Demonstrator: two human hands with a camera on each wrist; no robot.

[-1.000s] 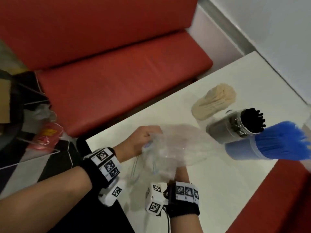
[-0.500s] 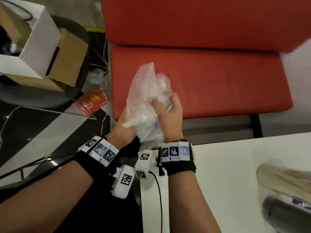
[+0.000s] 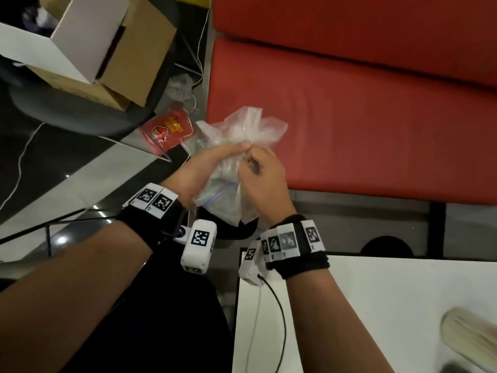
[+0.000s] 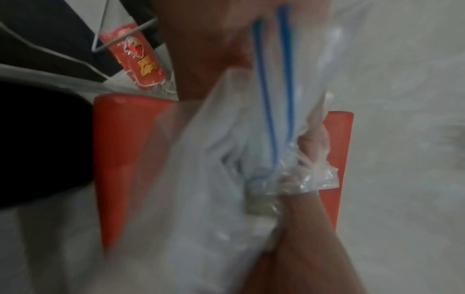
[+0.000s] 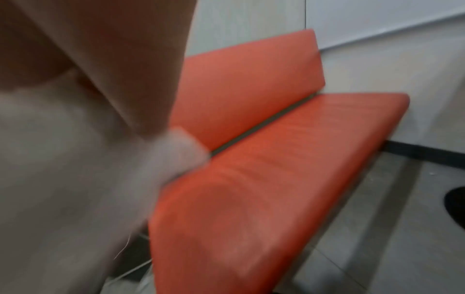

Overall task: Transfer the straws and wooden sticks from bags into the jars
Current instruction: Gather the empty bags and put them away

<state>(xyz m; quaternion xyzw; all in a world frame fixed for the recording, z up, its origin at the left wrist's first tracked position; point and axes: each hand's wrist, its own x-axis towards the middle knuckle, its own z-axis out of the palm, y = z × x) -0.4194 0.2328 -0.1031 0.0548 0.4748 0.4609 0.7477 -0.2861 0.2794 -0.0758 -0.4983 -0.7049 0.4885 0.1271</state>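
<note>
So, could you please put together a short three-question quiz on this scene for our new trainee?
1. True or false: both hands hold the clear plastic bags.
2. What lies under the bags? A. red bench B. white table C. cardboard box
3. Fill in: the wooden sticks lie on the white ____.

Key: 1 true: left hand and right hand both grip them. 2 A, the red bench. 3 table.

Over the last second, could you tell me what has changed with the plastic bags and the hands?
The bags were carried off the table toward the red bench. Both hands, left and right, kept hold, crumpling them tighter.
</note>
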